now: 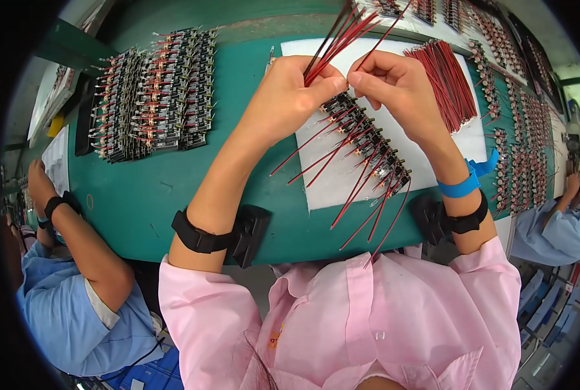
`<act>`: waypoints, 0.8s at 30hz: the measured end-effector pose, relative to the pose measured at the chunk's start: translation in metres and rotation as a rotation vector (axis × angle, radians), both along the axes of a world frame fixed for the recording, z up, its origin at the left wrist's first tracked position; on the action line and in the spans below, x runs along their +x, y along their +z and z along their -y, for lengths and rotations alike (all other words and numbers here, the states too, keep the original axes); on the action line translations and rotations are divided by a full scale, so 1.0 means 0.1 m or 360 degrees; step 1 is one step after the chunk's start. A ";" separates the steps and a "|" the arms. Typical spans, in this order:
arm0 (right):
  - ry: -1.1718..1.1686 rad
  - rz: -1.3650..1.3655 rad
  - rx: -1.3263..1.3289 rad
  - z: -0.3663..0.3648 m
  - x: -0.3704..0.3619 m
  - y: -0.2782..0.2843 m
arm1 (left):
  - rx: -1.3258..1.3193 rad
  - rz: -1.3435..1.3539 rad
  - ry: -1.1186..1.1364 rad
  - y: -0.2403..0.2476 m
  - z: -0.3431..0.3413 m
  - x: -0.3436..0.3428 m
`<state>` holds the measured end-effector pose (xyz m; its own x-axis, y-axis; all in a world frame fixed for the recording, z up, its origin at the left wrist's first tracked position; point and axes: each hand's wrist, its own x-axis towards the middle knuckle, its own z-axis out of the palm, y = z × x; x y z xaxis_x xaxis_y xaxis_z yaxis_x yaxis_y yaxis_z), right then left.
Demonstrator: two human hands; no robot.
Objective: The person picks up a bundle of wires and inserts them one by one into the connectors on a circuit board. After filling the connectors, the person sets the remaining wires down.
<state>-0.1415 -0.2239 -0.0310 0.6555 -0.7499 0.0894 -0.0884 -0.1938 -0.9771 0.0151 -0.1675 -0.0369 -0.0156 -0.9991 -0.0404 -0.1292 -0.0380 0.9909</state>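
Note:
My left hand (296, 91) is closed round a bundle of thin red and dark wires (343, 40), which fan upward out of the fist. Thumb and fingers pinched, my right hand (397, 88) holds a single red wire (387, 31). The fingertips of both hands meet at the far end of a strip of small black circuit boards (371, 146). That strip lies slantwise on a white sheet (322, 182), and several red wires trail from its boards toward me. What the fingertips touch there is too small to make out.
A pile of loose red wires (443, 84) lies right of my right hand. Rows of boards (173, 91) stand on the green table (140, 208) at left; more boards (524, 143) fill the right. A person in blue (88, 305) sits at left, another (556, 221) at right.

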 end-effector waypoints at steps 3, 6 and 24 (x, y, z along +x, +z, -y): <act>-0.0033 -0.0150 -0.0070 0.00 -0.01 0.00 | -0.0161 0.0232 0.0050 -0.02 0.01 -0.01; -0.0063 -0.0134 -0.0133 -0.02 0.01 -0.03 | -0.0159 0.0279 0.0051 0.01 0.00 -0.03; -0.0191 -0.0555 -0.0303 0.13 -0.02 -0.30 | -0.0210 0.0348 0.0214 -0.04 0.02 0.01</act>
